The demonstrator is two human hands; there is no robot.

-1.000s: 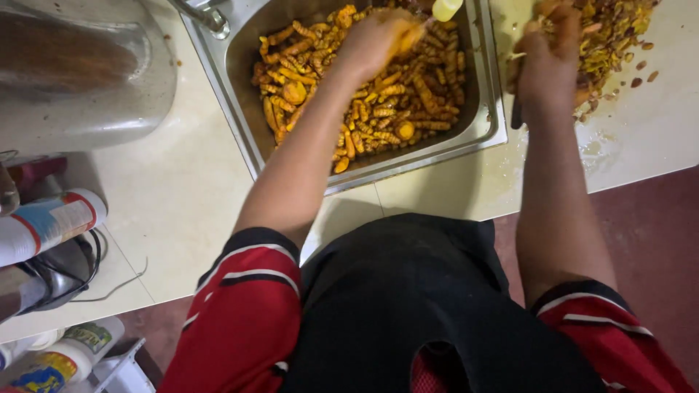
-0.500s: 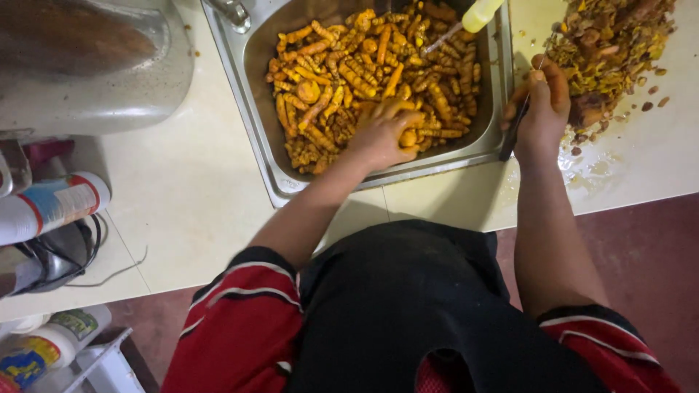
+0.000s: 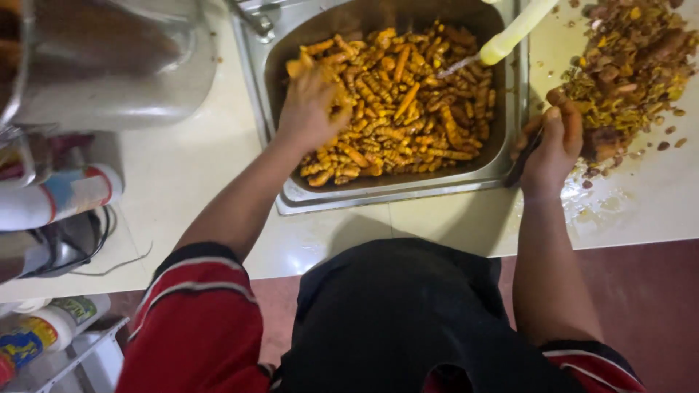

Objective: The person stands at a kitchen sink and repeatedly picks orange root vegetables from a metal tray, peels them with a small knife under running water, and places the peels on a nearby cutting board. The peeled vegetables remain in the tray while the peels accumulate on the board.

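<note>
Far left, 9 o'clock: white squeeze bottle (image 3: pixel 62 196) with a red and blue label lying on its side at the counter edge, dark cable (image 3: pixel 87 251) looped just below it. 7 o'clock: second white bottle (image 3: pixel 40 335) with a green and yellow label, on a lower wire rack (image 3: pixel 87 356).

10–11 o'clock: big steel pot (image 3: pixel 109 62) on the cream countertop (image 3: pixel 182 175), left of the sink. Contents not readable.

12 o'clock: steel sink basin (image 3: pixel 400 193) set into the counter, piled with peeled orange-yellow turmeric roots (image 3: pixel 408 109). Tap fitting (image 3: pixel 251 16) at the basin's top-left corner.

Left hand (image 3: pixel 313 105) is in the basin, on the left part of the pile. Fingers curled down into the roots and closed on a few pieces; one piece sticks out above the knuckles. Exact count in the grip can't be told.

1 o'clock: a knife with a pale yellow handle (image 3: pixel 513 33) lies across the basin's right rim, blade tip pointing down-left onto the roots.

2–3 o'clock: right hand (image 3: pixel 553 145) rests at the basin's right edge on the counter. Fingers are wrapped around a dark knife (image 3: pixel 523 161), blade angled down toward the basin rim. Thumb and forefinger also pinch a small brownish piece; what it is, can't tell.

Far right, 2 o'clock: heap of brown and yellow peelings (image 3: pixel 630 73) on the counter, touching the right hand's fingertips. Loose scraps are scattered around it, with a wet patch below.
</note>
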